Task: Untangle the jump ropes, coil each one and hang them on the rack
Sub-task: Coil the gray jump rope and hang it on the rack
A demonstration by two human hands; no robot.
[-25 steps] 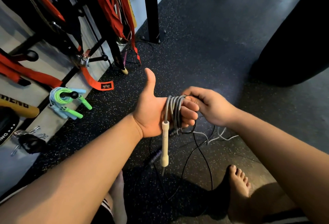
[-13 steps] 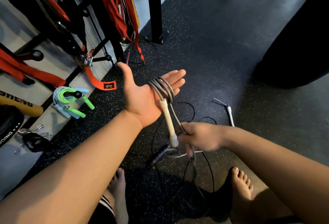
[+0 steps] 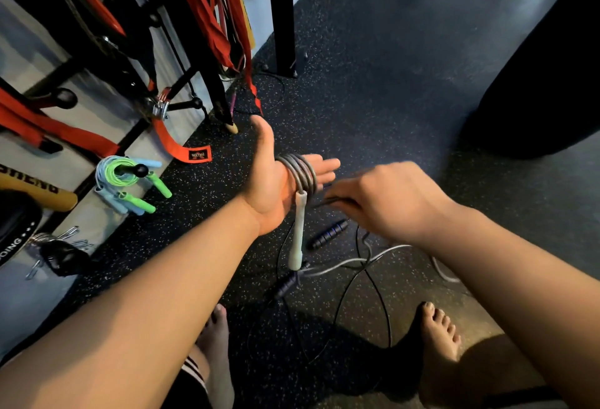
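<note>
Grey rope [image 3: 300, 174]; black gear [image 3: 19, 223] lettered "OING"

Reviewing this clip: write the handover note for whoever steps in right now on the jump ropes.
Left hand: open, palm up, grey rope wound in several loops around it, its white handle hanging down.
Right hand: grips the grey rope's free strand beside the left fingers.
Done: green and blue ropes hang coiled on a rack peg.
Left: wind in the grey tail lying on the floor, hang it; black rope lies loose on the floor, uncoiled.
</note>
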